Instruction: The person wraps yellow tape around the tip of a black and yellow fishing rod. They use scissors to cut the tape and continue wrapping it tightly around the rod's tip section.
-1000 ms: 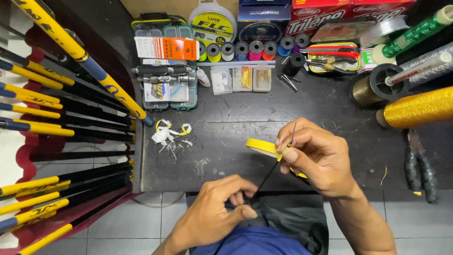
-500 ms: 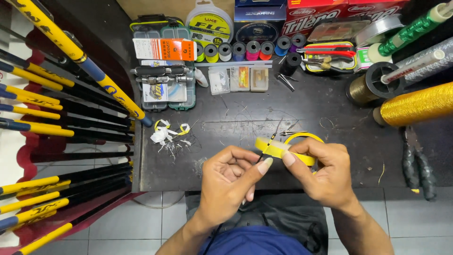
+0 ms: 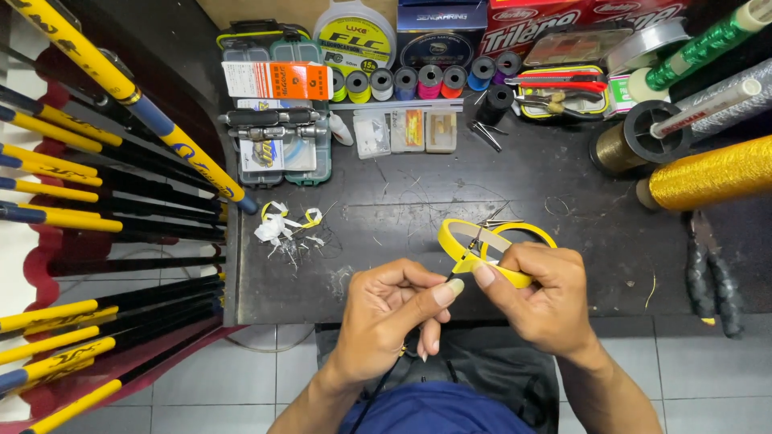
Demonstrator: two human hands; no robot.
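While both hands work at the near edge of the dark worktop (image 3: 563, 177), entries run left to right.

Rod rack: glossy yellow-and-black fishing rods (image 3: 96, 169) lie in rows at far left; one yellow-and-blue rod crosses diagonally toward the worktop's corner.
Tackle box: clear plastic tackle box (image 3: 277, 137) with compartments, cards and a black-handled metal tool on top, at the worktop's back left.
Scraps: small heap of white and yellow tape scraps (image 3: 283, 225), crumpled, with thread clippings beside it.
Left hand: left hand (image 3: 386, 309) closed, thumb and fingers pinched on a thin black rod tip (image 3: 458, 269) that runs down toward the lap.
Tape: yellow tape roll (image 3: 494, 241), a thin glossy ring, just above the near edge, touching both thumbs' area; a loose strip loops off to its left.
Right hand: right hand (image 3: 539, 297) closed on the tape roll, thumb pressing the strip at the rod tip.
Back row: small thread spools (image 3: 418, 80) in mixed colours, line boxes behind.
Right side: large gold thread cone (image 3: 716, 173), metallic and ribbed; a bronze spool behind it; dark-handled pliers (image 3: 712, 277) flat near the right edge, well apart from the hands.
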